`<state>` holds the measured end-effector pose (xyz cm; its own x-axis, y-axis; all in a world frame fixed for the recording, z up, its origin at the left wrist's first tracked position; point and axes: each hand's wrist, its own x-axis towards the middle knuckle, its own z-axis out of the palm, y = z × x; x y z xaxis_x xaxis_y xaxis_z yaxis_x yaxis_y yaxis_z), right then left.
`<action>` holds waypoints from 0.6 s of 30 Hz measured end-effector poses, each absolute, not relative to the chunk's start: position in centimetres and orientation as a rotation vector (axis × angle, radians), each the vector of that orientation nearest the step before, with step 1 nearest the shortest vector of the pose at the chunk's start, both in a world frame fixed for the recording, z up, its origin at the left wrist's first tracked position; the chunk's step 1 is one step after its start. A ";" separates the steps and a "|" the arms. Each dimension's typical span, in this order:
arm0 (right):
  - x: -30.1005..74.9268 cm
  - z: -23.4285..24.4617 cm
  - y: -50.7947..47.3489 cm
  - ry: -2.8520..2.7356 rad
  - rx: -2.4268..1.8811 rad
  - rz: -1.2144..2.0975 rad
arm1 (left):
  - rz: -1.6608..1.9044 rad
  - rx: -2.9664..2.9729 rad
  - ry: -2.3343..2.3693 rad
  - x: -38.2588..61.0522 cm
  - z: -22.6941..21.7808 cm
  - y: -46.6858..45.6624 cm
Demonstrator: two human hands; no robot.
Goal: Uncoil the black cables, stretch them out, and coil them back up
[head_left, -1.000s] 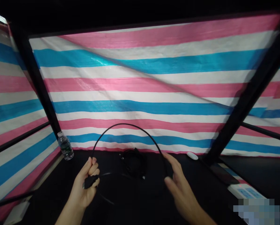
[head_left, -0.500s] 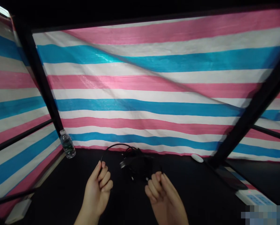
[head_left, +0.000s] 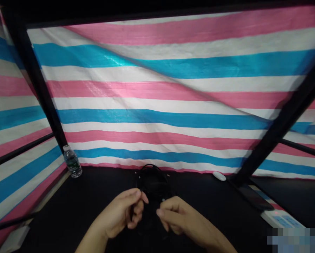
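A bundle of black cable (head_left: 150, 165) lies looped on the dark desk in front of both hands, with small light-coloured connector tips showing at its sides. My left hand (head_left: 128, 211) is closed at the near left of the loops, thumb and fingers pinching the cable. Opposite it, my right hand (head_left: 177, 215) is curled with thumb and forefinger pressed together on the cable. The thin black strands between the hands barely stand out against the black desk, so their exact run is hidden.
A clear water bottle (head_left: 73, 162) stands at the back left corner by a black frame post. Towards the right are a white mouse (head_left: 219, 176), a dark phone-like slab (head_left: 256, 197) and a white power strip (head_left: 281, 219). Striped sheeting (head_left: 157, 119) closes off the back.
Both hands have come closer together near the middle. The cable stretch that arched up from my left hand has dropped, and the bundle now shows as a rounder loop. The view has shifted slightly.
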<state>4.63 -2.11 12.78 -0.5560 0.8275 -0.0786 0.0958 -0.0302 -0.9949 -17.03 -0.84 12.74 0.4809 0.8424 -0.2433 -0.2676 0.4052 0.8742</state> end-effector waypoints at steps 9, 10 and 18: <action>2.3 14.7 -2.0 -1.898 -1.223 0.574 | 0.664 1.095 0.805 -15.4 13.7 -1.0; 2.5 14.0 -1.9 -1.889 -1.219 0.482 | 0.682 1.119 0.812 -15.4 13.7 -1.1; 4.0 11.2 -2.0 -1.891 -1.146 0.692 | 0.885 1.149 0.806 -17.4 13.2 -1.9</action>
<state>3.96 -1.99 11.17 -0.2678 0.8970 0.3517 0.4584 0.4396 -0.7724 -17.36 -1.94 13.20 0.4334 0.8975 -0.0819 -0.1649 0.1683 0.9718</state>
